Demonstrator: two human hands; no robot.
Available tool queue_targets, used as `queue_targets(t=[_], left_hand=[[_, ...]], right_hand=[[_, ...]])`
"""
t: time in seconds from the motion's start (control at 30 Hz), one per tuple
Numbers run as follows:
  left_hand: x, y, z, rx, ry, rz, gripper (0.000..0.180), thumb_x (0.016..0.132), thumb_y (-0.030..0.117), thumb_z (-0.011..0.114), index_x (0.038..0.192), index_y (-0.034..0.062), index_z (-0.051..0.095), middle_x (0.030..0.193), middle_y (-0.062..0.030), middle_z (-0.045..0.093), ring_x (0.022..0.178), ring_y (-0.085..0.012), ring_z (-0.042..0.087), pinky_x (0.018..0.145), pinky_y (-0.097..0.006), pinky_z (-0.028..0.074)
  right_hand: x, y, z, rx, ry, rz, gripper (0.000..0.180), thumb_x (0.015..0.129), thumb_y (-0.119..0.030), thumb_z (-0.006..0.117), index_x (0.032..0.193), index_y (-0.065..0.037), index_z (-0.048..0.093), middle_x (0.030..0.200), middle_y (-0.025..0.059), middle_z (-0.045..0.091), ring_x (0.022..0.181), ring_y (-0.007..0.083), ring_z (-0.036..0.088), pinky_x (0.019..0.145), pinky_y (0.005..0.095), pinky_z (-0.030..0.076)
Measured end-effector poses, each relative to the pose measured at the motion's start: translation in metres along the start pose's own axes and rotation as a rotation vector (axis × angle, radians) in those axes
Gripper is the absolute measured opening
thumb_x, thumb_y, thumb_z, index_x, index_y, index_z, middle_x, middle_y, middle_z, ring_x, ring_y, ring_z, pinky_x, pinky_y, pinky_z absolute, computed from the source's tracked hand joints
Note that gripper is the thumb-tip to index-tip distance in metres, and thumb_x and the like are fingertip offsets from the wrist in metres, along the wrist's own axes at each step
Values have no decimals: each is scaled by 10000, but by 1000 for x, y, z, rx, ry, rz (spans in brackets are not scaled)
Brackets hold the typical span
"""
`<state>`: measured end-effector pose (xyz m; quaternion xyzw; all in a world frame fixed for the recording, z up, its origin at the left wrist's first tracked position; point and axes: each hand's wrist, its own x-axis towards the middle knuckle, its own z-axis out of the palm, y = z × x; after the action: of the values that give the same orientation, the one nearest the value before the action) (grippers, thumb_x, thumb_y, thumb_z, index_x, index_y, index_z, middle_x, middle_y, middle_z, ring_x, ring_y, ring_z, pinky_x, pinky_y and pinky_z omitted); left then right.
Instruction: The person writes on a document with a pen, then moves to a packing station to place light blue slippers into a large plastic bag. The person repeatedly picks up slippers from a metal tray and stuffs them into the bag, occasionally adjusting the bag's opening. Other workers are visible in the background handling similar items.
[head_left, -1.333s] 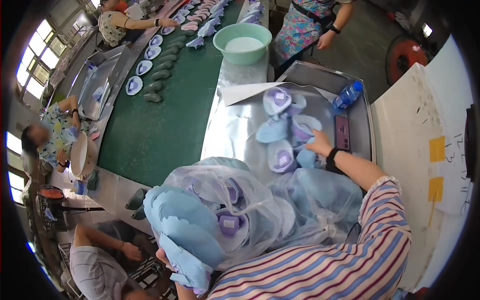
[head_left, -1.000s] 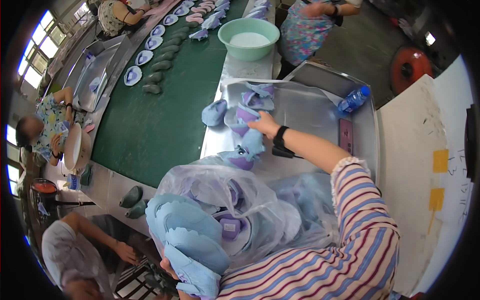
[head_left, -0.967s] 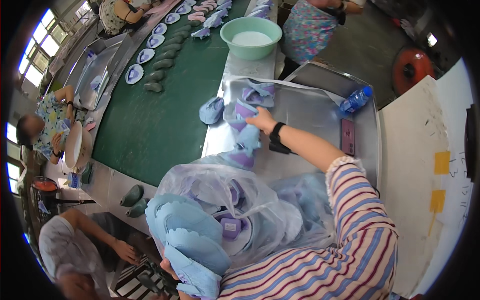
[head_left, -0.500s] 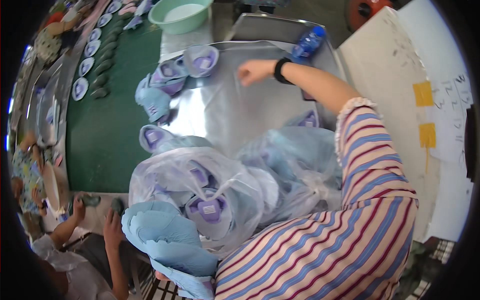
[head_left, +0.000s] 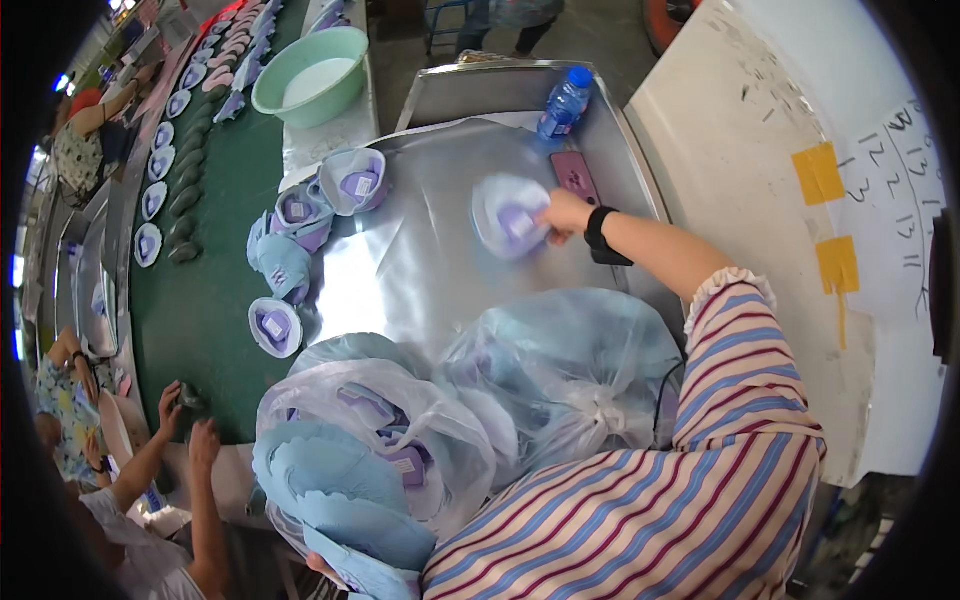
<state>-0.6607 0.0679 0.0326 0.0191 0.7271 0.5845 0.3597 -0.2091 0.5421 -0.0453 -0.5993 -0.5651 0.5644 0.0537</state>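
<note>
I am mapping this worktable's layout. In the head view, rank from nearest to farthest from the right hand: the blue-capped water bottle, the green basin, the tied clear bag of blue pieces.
From the right hand, resting on a blue and purple piece:
1. Water bottle, just beyond the hand, at the tray's far edge.
2. Tied clear bag, closer to the person, under the forearm.
3. Green basin, far off to the left.

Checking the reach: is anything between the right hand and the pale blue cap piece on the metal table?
Nothing visible: the right hand already touches the cap piece's edge. The phone and bottle lie beyond.
</note>
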Motion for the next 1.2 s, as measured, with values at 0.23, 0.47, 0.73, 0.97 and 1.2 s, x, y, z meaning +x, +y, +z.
queue_targets(t=[0.23,0.47,0.73,0.97,1.2], left_hand=[[-86,-50,3,-205,119,-89,557,835,399,457,1283,77,380,1263,-146,424,1152,-301,408,929,-437,360],[-105,-60,1,-294,161,-84,563,833,402,458,1284,74,379,1263,-150,424,1149,-304,410,930,-438,359],[-109,-73,11,-354,148,-65,570,831,406,459,1285,71,377,1262,-155,424,1146,-307,412,932,-438,358],[-114,-92,49,-373,76,-131,576,829,409,460,1286,68,376,1262,-159,424,1144,-309,415,933,-438,357],[-100,-50,74,-350,29,-62,582,826,413,461,1286,65,375,1262,-163,424,1141,-312,417,934,-439,356]], right_hand=[[17,-132,67,-6,-196,-126,289,728,-139,545,914,83,547,723,163,597,562,226,615,481,325,525],[40,-198,176,379,-480,-336,412,801,-271,591,1021,68,510,826,156,607,723,256,630,601,336,533],[62,-124,140,-1283,-794,-177,276,797,-288,486,788,-55,634,747,82,632,665,192,612,575,337,495],[-13,-6,84,-634,-1012,617,563,876,-497,387,1260,-90,448,1308,103,426,1185,242,416,993,391,315],[-4,-12,177,-942,-982,161,633,839,-500,477,1269,-43,398,1225,151,489,1066,279,505,905,386,392]])
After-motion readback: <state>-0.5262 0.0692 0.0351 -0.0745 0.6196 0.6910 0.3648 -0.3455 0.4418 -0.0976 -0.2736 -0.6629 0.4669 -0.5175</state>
